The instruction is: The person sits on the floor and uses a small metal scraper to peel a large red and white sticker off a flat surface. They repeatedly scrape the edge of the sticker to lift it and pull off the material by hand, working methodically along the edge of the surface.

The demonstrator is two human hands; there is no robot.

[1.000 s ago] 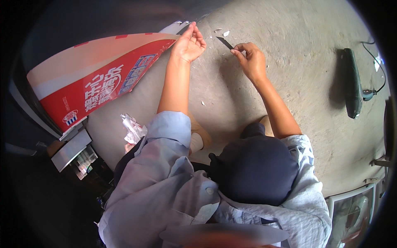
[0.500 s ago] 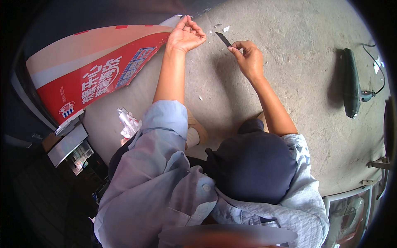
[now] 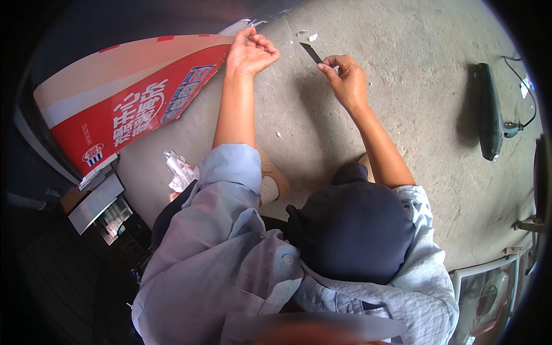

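Note:
My right hand (image 3: 349, 84) is closed on the end of a flat black blade (image 3: 310, 53) with a slanted tip, held over the concrete floor. No handle shows outside my fingers. My left hand (image 3: 251, 54) is palm up with its fingers curled inward, at the far right corner of a large red and cream printed panel (image 3: 109, 129). Ragged white film (image 3: 238, 26) sticks out just beyond my left fingertips. Whatever those fingers pinch is too small or hidden to make out.
White scraps (image 3: 313, 37) lie on the concrete floor (image 3: 414, 75) beyond the blade. Crumpled white plastic (image 3: 180, 172) is beside my left sleeve. A long dark tool with a cord (image 3: 489, 112) lies at the right. A white-framed glass pane (image 3: 483, 293) stands at the lower right.
My left hand has shifted slightly left and nearer to me, and more white film shows beyond its fingertips. My right hand keeps its hold on the blade, almost unmoved.

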